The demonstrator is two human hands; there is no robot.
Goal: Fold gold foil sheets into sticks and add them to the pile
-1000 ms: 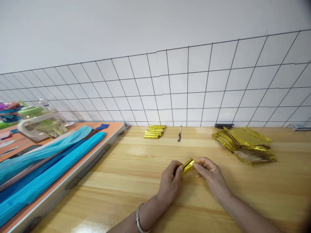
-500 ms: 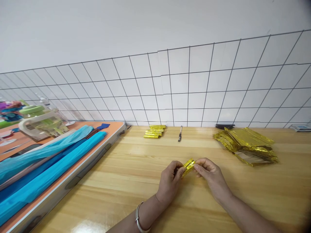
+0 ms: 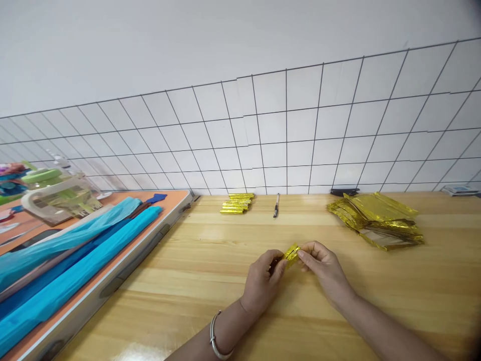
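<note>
both hands grasp one gold foil piece (image 3: 292, 253). the left hand (image 3: 262, 278) pinches its left end between thumb and curled fingers; the right hand (image 3: 325, 265) pinches its right edge between thumb and fingertips. the piece is tilted, its right end pointing toward the wall (image 3: 225, 50), and a dark line runs along its upper face. it is located between the hands, over the middle of the wood-grain desk (image 3: 180, 281); whether it contacts the surface cannot be told. a metal bangle (image 3: 213, 331) encircles the left wrist.

arrangement around the hands: a row of narrow gold strips (image 3: 237, 203) lies near the wall, ahead and to the left. a pen (image 3: 276, 205) lies to the right of the strips, apart from them. a loose, uneven pile of gold foil pieces (image 3: 379, 218) rests ahead and to the right, with a black object (image 3: 344, 192) just behind it.

at far left, an orange surface (image 3: 176, 198) with a pale edge carries long blue sheets (image 3: 112, 250) and a green-lidded container (image 3: 41, 176). the wall bears a dark-lined grid on its lower part.
</note>
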